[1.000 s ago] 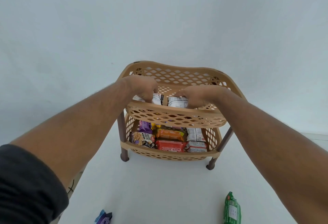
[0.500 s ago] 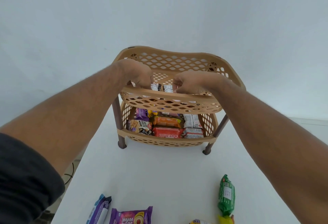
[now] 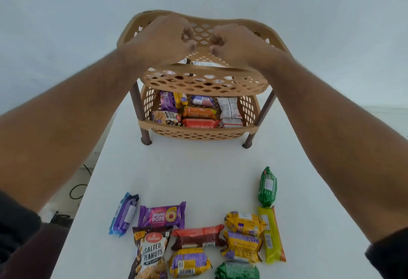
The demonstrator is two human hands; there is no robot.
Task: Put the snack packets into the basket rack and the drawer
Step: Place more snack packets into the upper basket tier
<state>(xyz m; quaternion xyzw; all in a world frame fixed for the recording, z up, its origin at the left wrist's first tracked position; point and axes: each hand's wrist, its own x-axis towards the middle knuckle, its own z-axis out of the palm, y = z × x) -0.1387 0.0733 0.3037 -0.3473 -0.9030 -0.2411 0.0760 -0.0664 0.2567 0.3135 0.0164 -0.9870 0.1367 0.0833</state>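
A tan two-tier basket rack (image 3: 199,82) stands at the far end of the white table (image 3: 198,168). My left hand (image 3: 162,39) and my right hand (image 3: 239,45) hover side by side over its top basket, fingers curled, holding nothing. Under them white packets (image 3: 205,64) lie in the top basket, mostly hidden. The lower basket (image 3: 198,133) holds several packets, among them an orange one (image 3: 198,112) and a red one (image 3: 199,123). Near me on the table lie several more: salted peanuts (image 3: 152,254), a purple Jimjam Pops packet (image 3: 162,215), a green packet (image 3: 267,187).
The table's left edge runs close beside the rack's left leg (image 3: 143,124), with floor and a black cable (image 3: 77,188) below. A plain white wall stands behind the rack. No drawer is in view.
Both hands have let go of the white packets and risen out of the top basket. The view has tilted down, bringing the packets on the near table into sight.
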